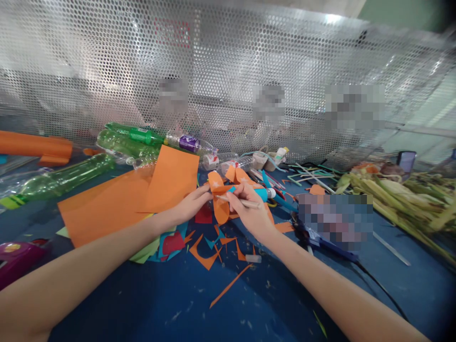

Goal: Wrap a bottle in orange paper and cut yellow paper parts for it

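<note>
Over the blue tabletop (149, 304), the right hand (252, 209) holds a pen (250, 204) above an orange cutout (221, 213); the left hand (188, 204) is just beside it, grip unclear.

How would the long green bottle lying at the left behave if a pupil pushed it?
The green bottle would probably roll, since its rounded body lies sideways. It looks light: the see-through wall suggests thin plastic. Its glossy surface may be slippery.
</note>
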Demonstrator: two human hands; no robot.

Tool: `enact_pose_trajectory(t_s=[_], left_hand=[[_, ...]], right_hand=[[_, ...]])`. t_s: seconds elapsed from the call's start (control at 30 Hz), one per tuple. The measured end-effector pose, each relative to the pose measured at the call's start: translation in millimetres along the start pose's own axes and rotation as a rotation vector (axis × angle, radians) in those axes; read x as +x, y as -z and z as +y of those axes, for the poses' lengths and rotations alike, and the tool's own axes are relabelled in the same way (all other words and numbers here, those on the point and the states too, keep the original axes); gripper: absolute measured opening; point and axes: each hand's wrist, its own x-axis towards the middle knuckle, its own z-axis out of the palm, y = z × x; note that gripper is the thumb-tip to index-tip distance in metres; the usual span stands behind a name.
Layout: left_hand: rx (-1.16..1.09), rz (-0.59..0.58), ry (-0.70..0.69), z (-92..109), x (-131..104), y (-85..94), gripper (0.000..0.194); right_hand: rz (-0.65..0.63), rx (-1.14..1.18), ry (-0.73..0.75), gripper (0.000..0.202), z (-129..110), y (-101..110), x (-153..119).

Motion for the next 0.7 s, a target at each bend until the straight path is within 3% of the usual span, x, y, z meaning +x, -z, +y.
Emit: enact_pose_trajectory(t_s=[0.33,0.7], left_hand=[[-0.01,0.013,-0.028,-1.1,1.0,0.2,0.034],[-0.012,0.002,-0.03,4.6,-0.1,0.1,0.039]], right_hand=[[0.003,-0.067,0.009,0.022,-2.4,0.5,0.0],[0.002,0.033,-0.016,0.021,-3.3,-1.3,-0.1]])
